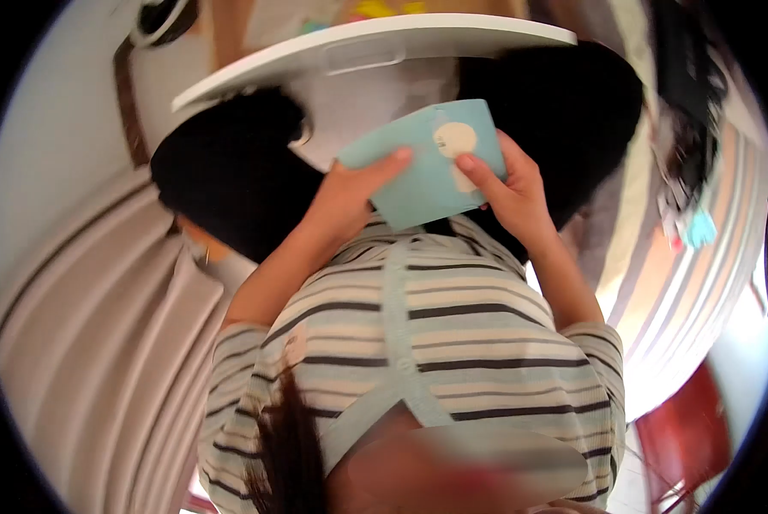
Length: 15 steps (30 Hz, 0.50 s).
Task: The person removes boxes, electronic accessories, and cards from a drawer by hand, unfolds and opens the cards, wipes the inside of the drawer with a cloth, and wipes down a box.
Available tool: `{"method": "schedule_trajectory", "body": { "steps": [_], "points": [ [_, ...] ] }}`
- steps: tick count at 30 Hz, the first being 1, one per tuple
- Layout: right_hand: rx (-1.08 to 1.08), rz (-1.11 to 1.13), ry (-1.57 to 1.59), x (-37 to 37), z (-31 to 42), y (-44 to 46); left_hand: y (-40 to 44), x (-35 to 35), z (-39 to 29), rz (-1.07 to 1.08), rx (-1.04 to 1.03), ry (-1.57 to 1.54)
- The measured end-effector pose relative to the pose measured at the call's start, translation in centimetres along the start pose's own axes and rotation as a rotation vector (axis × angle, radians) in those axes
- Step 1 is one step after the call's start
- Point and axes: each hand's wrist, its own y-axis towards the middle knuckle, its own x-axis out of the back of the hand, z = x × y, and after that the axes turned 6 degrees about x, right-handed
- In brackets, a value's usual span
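Observation:
Both hands hold a thin light blue booklet (418,167) with a round cream figure printed on its cover, above the lap. My left hand (350,193) grips its left side, with the thumb flat on the cover and the other fingers behind it. The right edge is held by my right hand (517,184), its thumb lying over the lower part of the cream figure. The booklet is tilted, its right side higher, and looks closed. Its back and most of my fingers are hidden.
A white board or tabletop edge (384,34) stands just beyond my knees, with yellow items (384,8) on top. Beige draped cloth (84,360) hangs at the left. Striped bedding (701,283) and a small light blue item (699,230) lie at the right, near a red chair (684,428).

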Motion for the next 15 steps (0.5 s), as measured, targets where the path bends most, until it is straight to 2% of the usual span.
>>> {"method": "schedule_trajectory", "body": {
  "steps": [1, 2, 3, 4, 5, 6, 8, 11, 15],
  "points": [
    [0.049, -0.012, -0.065, 0.7, 0.1, -0.3, -0.2, 0.2, 0.0, -0.010, -0.020, 0.026],
    [0.054, -0.165, -0.124, 3.0, 0.6, -1.2, 1.4, -1.1, -0.9, 0.122, -0.051, 0.080],
    [0.033, -0.313, -0.080, 3.8, 1.2, -1.3, 1.4, 0.4, -1.3, 0.267, -0.149, 0.094],
    [0.018, -0.461, -0.034, 4.4, 1.6, -1.6, 0.5, 1.0, -2.3, 0.224, -0.171, 0.169],
    [0.043, -0.704, -0.094, 6.4, 1.6, -2.7, 1.1, 1.0, -2.7, 0.212, -0.206, 0.195],
    [0.083, -0.810, -0.006, 8.4, 1.1, -3.3, 1.4, 2.0, -3.5, 0.181, -0.225, 0.218],
    [0.125, -1.095, -0.163, 13.2, -0.6, -6.0, 2.2, 2.7, -4.9, 0.146, -0.253, 0.254],
    [0.256, -1.360, -0.046, 19.2, -2.7, -9.9, 3.5, 3.5, -6.7, 0.147, -0.287, 0.274],
    [0.383, -1.463, -0.061, 24.7, -4.0, -16.7, 3.1, 2.7, -8.0, 0.136, -0.321, 0.338]
  ]
}}
